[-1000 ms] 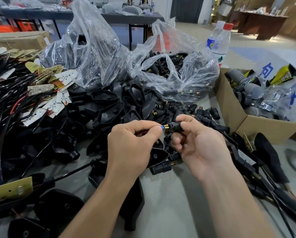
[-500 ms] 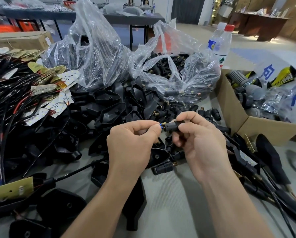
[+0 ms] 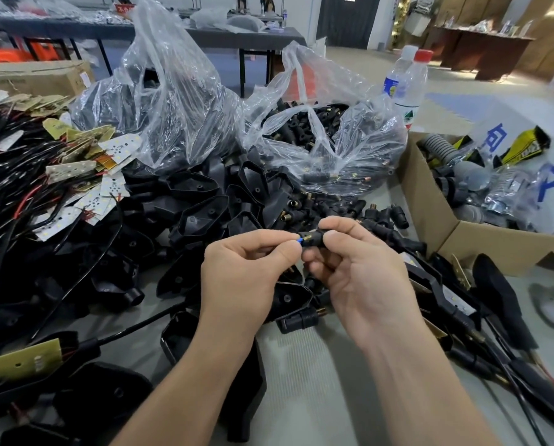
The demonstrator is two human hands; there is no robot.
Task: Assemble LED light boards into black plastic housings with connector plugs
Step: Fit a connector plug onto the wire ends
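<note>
Two hands meet in front of you above the worktop (image 3: 317,365). Your left hand (image 3: 246,281) is closed in a pinch, thumb and forefinger tight on a thin wire with a blue tip (image 3: 298,240). Your right hand (image 3: 356,275) is curled around a small black connector plug (image 3: 311,239), gripped between thumb and forefinger, its brass end facing the blue tip. The tip sits right at that brass end; whether it is inside cannot be told.

Beneath and beyond your hands lies a heap of black plastic housings (image 3: 204,217), with loose plugs (image 3: 333,210) scattered just behind your fingers. White and tan LED boards (image 3: 108,194) on red and black wires pile up at the left. Two clear plastic bags stand behind: the left bag (image 3: 159,101) is full of dark parts, the right bag (image 3: 330,140) holds more plugs. A cardboard box (image 3: 462,233) sits at the right, two water bottles (image 3: 407,82) behind it.
</note>
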